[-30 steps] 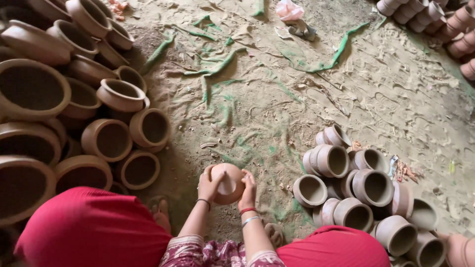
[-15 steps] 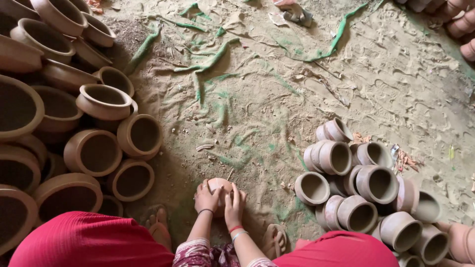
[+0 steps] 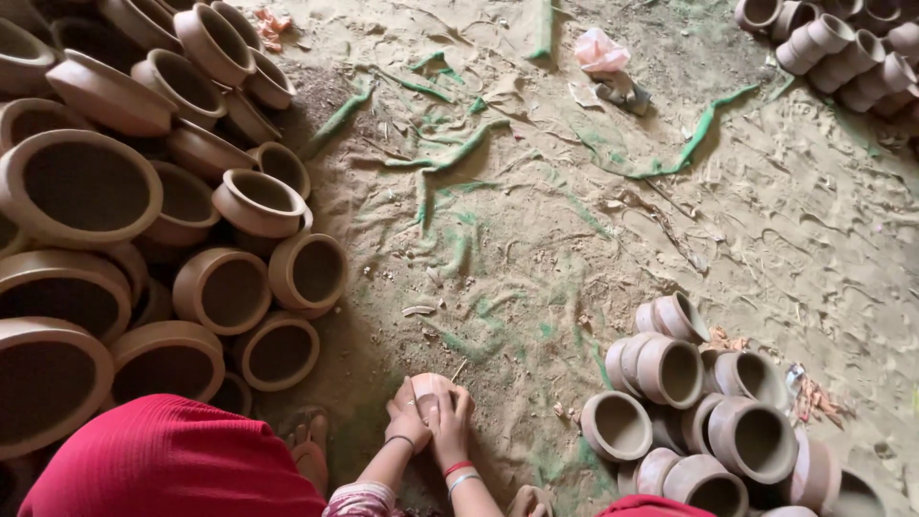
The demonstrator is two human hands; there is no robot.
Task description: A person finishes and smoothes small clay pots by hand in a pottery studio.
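Pot (image 3: 433, 386), small and of bare brown clay, sits on the sandy ground (image 3: 536, 239) under both hands, low in the middle of the view. Far to the left of the fingers lies a heap of big pots (image 3: 81, 191), mouths up or tipped sideways, with a few middling ones (image 3: 308, 273) nearer in. Just left of the wrists a sandal (image 3: 308, 445) shows beside a red-clad knee (image 3: 163, 460). The left hand (image 3: 410, 419) cups the pot's near side, fingers curled and closed on the clay; the right hand (image 3: 450, 421) lies against it, fingers pressed over the top and right flank. Both wrap the same small pot, so most of its body is hidden. Beyond the fingertips, green streaks (image 3: 450, 153) cross the sand. To the right of the fingers stands a cluster of small pots (image 3: 689, 412), some upright, some on their sides. The held piece looks light, stiff and brittle, and probably dusty rather than slick; I judge it best taken round the belly with two palms, not by the thin rim.
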